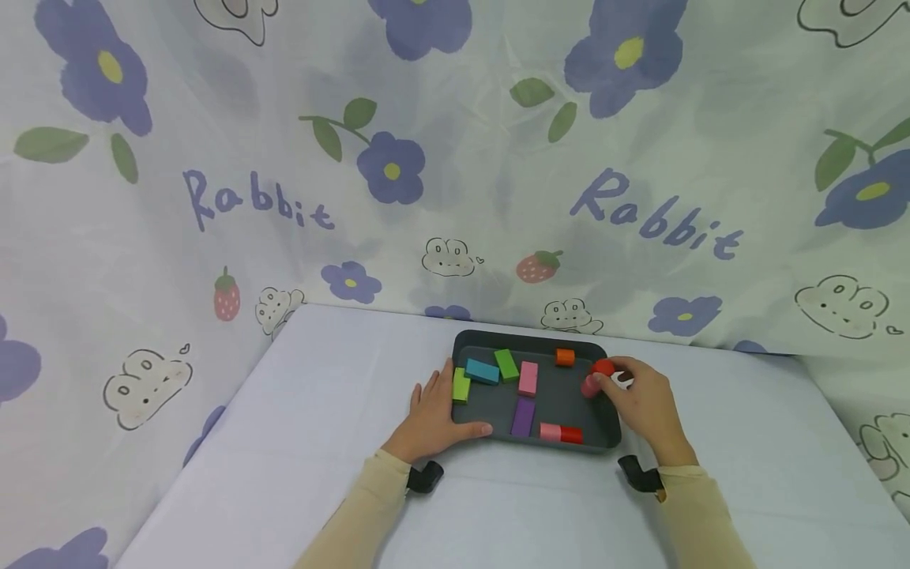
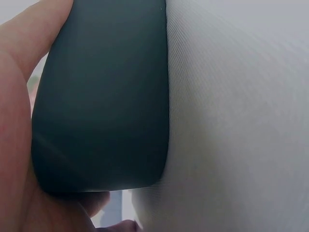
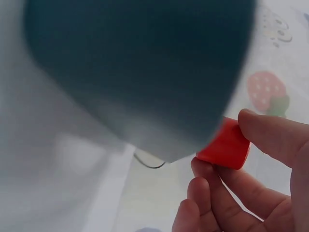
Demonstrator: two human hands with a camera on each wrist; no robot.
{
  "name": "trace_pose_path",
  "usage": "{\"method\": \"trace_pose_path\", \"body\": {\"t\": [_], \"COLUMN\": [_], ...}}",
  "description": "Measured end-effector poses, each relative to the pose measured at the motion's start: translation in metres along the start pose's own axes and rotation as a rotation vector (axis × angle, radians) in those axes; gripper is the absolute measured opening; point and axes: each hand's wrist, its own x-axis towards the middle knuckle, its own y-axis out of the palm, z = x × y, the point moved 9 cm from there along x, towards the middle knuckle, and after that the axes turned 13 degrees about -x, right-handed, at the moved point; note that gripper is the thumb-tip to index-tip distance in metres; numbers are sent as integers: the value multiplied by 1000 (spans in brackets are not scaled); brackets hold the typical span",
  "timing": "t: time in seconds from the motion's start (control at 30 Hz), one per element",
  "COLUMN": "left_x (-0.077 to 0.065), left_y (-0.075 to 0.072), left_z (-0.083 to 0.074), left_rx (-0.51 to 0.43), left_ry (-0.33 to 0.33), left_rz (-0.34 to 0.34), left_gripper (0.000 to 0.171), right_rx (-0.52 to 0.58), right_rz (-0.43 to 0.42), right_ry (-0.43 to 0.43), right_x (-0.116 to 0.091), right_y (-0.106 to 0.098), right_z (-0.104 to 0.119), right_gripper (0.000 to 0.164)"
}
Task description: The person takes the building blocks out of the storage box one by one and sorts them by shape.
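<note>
A dark grey tray (image 1: 490,340) with colored blocks in it lies before me. My left hand (image 1: 426,423) is at its front left corner, fingers stretched along the left side and thumb on the front rim. In the left wrist view, the tray's dark wall (image 2: 106,96) fills the space beside the hand. At the right end, my right hand (image 1: 645,399) pinches a red cylinder block (image 3: 229,147) between thumb and fingers. Close below it in the head view is a pink cylinder block (image 1: 590,386), partly covered by the thumb.
Also in the tray are an orange cylinder (image 1: 565,358), a pink block (image 1: 528,378), a purple block (image 1: 523,416), a blue block (image 1: 483,371), two green blocks (image 1: 506,365), and a pink cylinder (image 1: 550,431) end to end with a red one (image 1: 572,435). A patterned cloth (image 1: 469,221) hangs behind.
</note>
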Motion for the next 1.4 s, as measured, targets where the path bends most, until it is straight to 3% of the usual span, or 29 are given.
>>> {"method": "trace_pose_path", "body": {"t": [0.43,0.7,1.4], "left_x": [1,2,-1], "left_y": [1,1,-1], "left_z": [3,4,0], "left_rx": [10,1,9], "left_ry": [4,8,-15], "left_rz": [-14,-18,-11], "left_gripper": [126,127,126], "right_rx": [-14,-26,0], "right_rz": [-60,-114,-37], "right_ry": [45,50,202], "right_x": [5,9,14], "right_y": [1,-1,9], "right_z": [-23,-32,-59], "right_gripper": [51,45,54]}}
